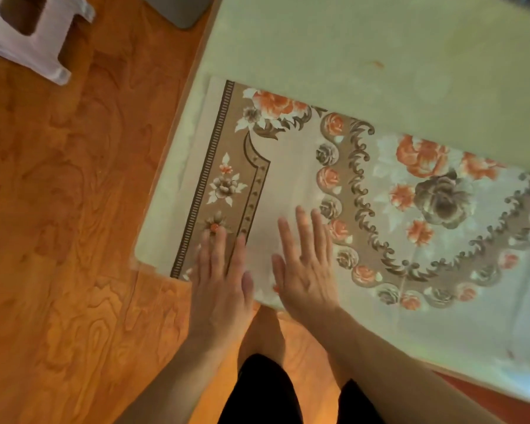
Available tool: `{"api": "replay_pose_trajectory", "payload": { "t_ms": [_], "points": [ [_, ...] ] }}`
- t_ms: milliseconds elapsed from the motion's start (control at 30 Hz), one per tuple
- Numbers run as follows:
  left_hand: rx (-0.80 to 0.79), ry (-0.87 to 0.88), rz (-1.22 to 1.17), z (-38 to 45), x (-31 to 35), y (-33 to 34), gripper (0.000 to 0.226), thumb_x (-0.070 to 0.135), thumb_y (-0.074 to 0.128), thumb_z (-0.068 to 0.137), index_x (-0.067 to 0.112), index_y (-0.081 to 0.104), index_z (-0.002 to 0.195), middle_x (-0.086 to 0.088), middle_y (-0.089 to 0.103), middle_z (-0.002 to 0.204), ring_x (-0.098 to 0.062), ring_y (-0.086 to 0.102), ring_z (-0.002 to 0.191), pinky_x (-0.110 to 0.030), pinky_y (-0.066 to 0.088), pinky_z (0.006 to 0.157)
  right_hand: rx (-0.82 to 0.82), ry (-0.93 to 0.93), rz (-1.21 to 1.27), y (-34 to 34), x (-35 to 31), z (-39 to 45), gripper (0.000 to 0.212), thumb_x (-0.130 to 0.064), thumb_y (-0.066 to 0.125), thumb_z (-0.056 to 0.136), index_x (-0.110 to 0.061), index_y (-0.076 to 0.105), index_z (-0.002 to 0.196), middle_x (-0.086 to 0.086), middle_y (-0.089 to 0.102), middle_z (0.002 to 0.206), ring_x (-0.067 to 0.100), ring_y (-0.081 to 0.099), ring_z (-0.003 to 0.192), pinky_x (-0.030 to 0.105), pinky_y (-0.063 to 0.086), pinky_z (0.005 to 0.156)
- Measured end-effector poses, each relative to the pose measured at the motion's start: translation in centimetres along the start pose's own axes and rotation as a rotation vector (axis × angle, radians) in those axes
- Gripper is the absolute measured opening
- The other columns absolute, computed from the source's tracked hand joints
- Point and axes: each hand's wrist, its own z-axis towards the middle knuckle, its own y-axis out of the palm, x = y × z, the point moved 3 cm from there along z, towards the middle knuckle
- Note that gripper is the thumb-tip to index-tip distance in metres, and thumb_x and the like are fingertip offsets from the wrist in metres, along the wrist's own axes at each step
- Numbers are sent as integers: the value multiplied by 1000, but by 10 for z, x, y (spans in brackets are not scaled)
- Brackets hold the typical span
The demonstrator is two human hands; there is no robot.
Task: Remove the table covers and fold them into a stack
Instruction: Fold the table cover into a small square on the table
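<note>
Flat, both: left hand (219,280) and right hand (303,264), fingers straight, on floral table cover (291,175) near table (349,41) edge.

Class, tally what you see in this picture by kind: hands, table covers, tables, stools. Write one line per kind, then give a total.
Hands: 2, left hand and right hand, both flat on the cover
Table covers: 1, floral cover
Tables: 1, pale green table
Stools: 1, white stool, partly in view
Total: 5
</note>
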Motion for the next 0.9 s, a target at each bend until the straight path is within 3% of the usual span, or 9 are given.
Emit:
{"api": "replay_pose_trajectory", "payload": {
  "t_ms": [100,200,367,533,700,800,900],
  "points": [
    [-101,82,73,2,16,21,63,49,29,105,27,18,162,-15,5,169,-36,-6,156,-60,16,123,-87,77,-12,24,22,-49,60,-37,40,105,-18,25,159,13,10,168,34,-5,155,52,7,124],
    [-76,66,136,2,14,33,66,51,34,102,26,19,162,-16,9,169,-39,-1,156,-62,12,122,-86,126,-106,18,89,-89,59,-41,41,105,-21,28,159,12,15,167,33,1,156,54,11,124],
    [-35,69,169,0,14,39,67,54,25,102,28,10,163,-16,3,169,-36,-7,156,-60,8,124,-2,235,-149,2,203,-165,61,-43,39,101,-18,33,156,13,19,166,36,10,154,57,20,121],
    [34,37,208,-2,18,45,65,53,22,102,32,8,163,-11,-1,170,-31,-9,157,-54,0,125,-3,486,-113,-14,282,-223,65,-49,28,101,-21,24,160,12,9,168,30,-2,156,50,5,126],
    [-46,-33,251,-1,20,40,62,60,3,102,40,-10,159,-4,-16,169,-25,-22,154,-48,-12,125,-15,787,5,-32,331,-265,67,-62,12,101,-35,2,161,-2,-12,169,18,-18,154,43,-9,124],
    [-45,-64,260,0,20,36,58,59,2,104,44,-15,157,-4,-16,169,-29,-18,155,-53,-7,125,64,932,52,-42,350,-274,67,-62,13,101,-33,2,160,0,-9,169,20,-13,154,46,-8,124],
    [57,-275,108,-1,8,27,59,53,15,106,36,0,161,-12,-4,170,-37,-3,156,-57,3,125,156,1140,87,-50,360,-273,67,-55,17,101,-28,5,161,8,-7,169,27,-11,155,49,-9,124]
  ]
}}
